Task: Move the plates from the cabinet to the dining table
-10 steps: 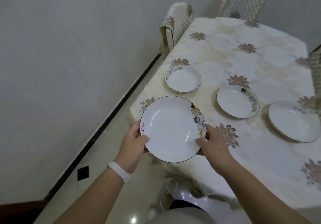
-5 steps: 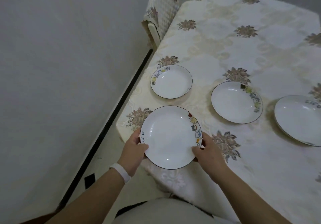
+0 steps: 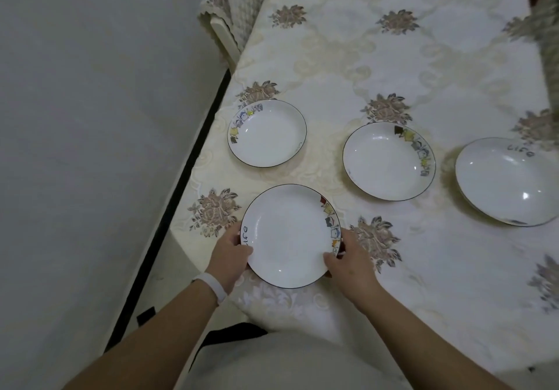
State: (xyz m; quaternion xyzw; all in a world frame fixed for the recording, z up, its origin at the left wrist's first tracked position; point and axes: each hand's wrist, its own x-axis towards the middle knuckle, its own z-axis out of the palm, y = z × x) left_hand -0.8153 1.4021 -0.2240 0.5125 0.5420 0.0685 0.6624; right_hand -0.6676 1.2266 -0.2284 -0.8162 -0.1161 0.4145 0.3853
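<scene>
A pale wall [image 3: 90,117] runs along the left of the cloth-covered counter [image 3: 423,268], where a far-left plate [image 3: 267,134], a middle plate [image 3: 388,161] and a right plate [image 3: 508,180] already lie, each well apart from the others. My left hand [image 3: 231,253] grips the near-left rim of the fourth plate [image 3: 290,235], thumb over the edge. My right hand [image 3: 351,261] grips the near-right rim the same way. The plate sits level over the counter's near-left corner, and I cannot tell whether its base is down on the cloth. I judge the step to be setting it down. I should lower both sides together and keep it flat. It should land a little farther in from the near edge, since the cloth hangs loose there. My fingers should slide out only once the cloth bears the weight, without dragging the fabric.
</scene>
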